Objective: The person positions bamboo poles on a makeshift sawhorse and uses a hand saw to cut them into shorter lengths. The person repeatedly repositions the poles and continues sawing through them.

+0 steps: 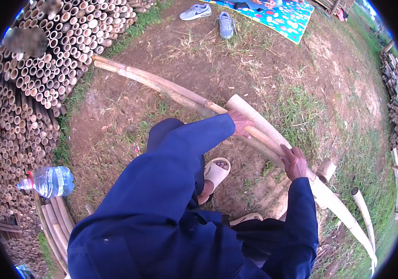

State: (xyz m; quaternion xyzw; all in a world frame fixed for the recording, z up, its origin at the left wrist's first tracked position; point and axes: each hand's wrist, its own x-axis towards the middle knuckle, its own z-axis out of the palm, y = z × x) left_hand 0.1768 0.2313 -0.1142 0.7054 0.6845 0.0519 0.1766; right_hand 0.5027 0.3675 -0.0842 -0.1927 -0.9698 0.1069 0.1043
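Left hand (pixel 240 123) clasps a slim bamboo pole (pixel 262 138). Right hand (pixel 295 162), fingers bent, lies over the thick pole (pixel 265 124) alongside; cannot tell whether clamped.

Daylit brown earth (pixel 103 104), patchy green grass (pixel 299 114), bamboo stack (pixel 22 121) at left.

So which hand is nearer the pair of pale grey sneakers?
Left. The left hand is below the sneakers in the picture; the right hand is lower and farther right.
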